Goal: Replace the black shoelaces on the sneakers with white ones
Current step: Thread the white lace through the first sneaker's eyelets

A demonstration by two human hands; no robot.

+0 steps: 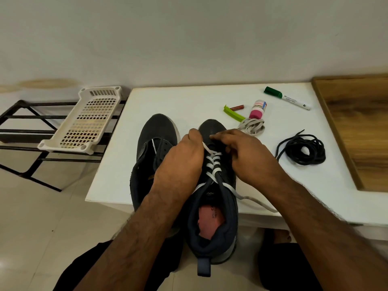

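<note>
**Q:** What do the two hands hold?

**A:** The left hand (184,156) is curled, with a run of the white shoelace (213,164) coming out from under its fingers near the toe-end eyelets; the pinch itself is hidden. The right hand (241,152) lies across the other side of the lacing, fingers bent toward the same spot. Whether it pinches the lace or only steadies the right sneaker (212,206) cannot be told.

**Q:** Where are the task's things relative to that grip?

**A:** The laced crossings run from the grip back toward the wearer; one free end trails off beyond the right wrist over the white table (189,101) edge. The left sneaker (155,143) stands just beside the left hand, a thin white strand at its eyelets. Past the right hand lie a coiled spare white lace (252,126) and, further out, the removed black laces (302,150).

**Q:** How will the lace handle?

**A:** Judged limp, light and flat: it twists easily and will not push through an eyelet. Best taken close to the stiff tip, with the upper held steady.

**Q:** Anything else nearby?

**A:** A green marker (287,97), a pink-capped bottle (257,110) and a green clip (233,113) beyond the fingers.
</note>
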